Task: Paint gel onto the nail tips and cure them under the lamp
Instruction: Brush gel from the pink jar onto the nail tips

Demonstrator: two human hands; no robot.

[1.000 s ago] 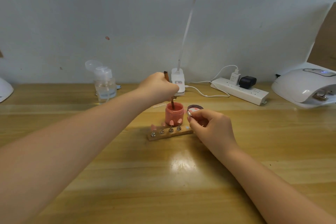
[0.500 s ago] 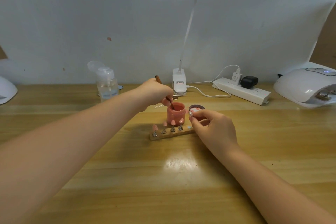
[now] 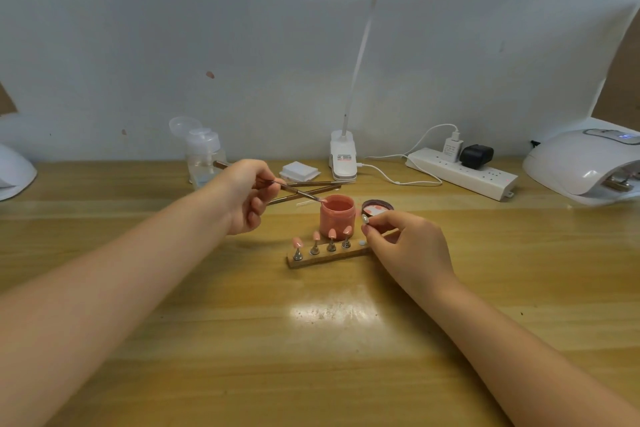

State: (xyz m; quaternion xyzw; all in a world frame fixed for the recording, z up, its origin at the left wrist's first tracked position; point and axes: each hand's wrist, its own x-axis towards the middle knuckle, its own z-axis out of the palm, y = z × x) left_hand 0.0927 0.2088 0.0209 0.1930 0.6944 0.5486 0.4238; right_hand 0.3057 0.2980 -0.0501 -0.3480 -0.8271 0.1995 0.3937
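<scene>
Pink gel fills the open jar (image 3: pixel 337 215), which stands on the wooden surface (image 3: pixel 311 340) just behind the wooden holder (image 3: pixel 325 255). My left hand (image 3: pixel 247 196) pinches a thin brush (image 3: pixel 294 190), its tip resting at the jar's near-left rim; the back end of the brush pokes out behind my hand. My right hand (image 3: pixel 408 246) covers the holder's right end and pinches something small and silvery (image 3: pixel 364 218) at the fingertips; I cannot tell whether it carries a nail tip. Four pink nail tips (image 3: pixel 331 233) stand on little metal stands along the holder.

The jar's lid (image 3: pixel 377 209) lies partly behind my right hand. Two more brushes (image 3: pixel 304 191) lie behind the jar, crossed by my own. Along the back wall stand a clear bottle (image 3: pixel 204 156), a white pad stack (image 3: pixel 299 170), the desk lamp's clip base (image 3: pixel 343 156) and a power strip (image 3: pixel 462 172). The white curing lamp (image 3: pixel 585 163) sits far right, cut off by the frame edge, well apart from the holder. Another white shape (image 3: pixel 14 172) is cut off at the left. Bare wood lies wide in front of the holder.
</scene>
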